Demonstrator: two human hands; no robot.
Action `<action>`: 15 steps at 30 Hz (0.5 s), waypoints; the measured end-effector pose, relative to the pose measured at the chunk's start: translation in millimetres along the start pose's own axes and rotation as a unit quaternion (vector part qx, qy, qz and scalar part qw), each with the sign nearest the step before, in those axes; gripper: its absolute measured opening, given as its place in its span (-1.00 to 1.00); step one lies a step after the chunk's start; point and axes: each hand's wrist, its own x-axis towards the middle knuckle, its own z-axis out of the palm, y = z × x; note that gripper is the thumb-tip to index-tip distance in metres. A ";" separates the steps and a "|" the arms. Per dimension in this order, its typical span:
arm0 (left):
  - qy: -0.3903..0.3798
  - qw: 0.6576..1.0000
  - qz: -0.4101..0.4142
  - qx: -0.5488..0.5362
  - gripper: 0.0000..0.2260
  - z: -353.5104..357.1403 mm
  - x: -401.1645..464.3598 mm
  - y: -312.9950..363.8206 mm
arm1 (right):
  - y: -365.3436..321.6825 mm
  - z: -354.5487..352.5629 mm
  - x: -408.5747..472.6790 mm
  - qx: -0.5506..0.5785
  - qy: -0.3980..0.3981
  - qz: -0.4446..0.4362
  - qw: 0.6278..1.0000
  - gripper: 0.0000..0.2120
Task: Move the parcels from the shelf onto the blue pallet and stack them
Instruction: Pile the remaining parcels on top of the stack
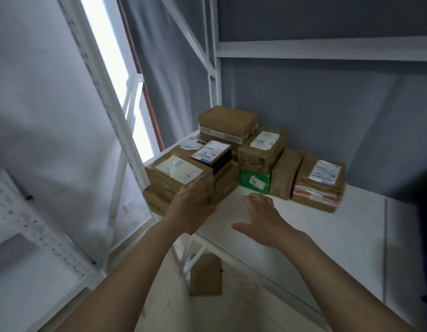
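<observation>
Our left hand already presses flat against the near face of the large labelled parcel on the shelf. Our right hand hovers spread and empty, just right of that parcel's long axis (so it likely closes in from there).

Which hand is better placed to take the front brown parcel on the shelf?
Left. The left hand already touches the front brown parcel; the right hand hovers open above the shelf.
</observation>
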 end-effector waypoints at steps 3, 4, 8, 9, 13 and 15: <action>0.068 0.996 -0.034 -0.039 -0.34 -19.2 12.6 -25.2 | -22.6 8.3 28.0 0.035 -0.025 -0.012 0.999 -0.23; 0.082 0.995 -0.037 -0.051 -0.34 -23.1 19.0 -36.2 | -28.7 10.3 36.7 0.050 -0.031 -0.013 0.998 -0.22; 0.155 0.982 -0.051 -0.091 -0.72 -38.3 44.6 -71.0 | -50.1 21.7 74.5 0.117 -0.058 -0.014 0.991 -0.12; 0.163 0.980 -0.062 -0.099 -0.78 -42.3 50.5 -76.7 | -55.0 24.7 83.2 0.142 -0.063 -0.011 0.988 -0.08; 0.146 0.971 -0.121 -0.145 -0.64 -51.1 74.3 -102.5 | -67.9 34.6 110.6 0.279 -0.062 0.014 0.958 -0.04; 0.117 0.968 -0.155 -0.159 -0.48 -50.1 85.2 -114.8 | -69.0 39.3 121.4 0.346 -0.061 0.034 0.936 -0.01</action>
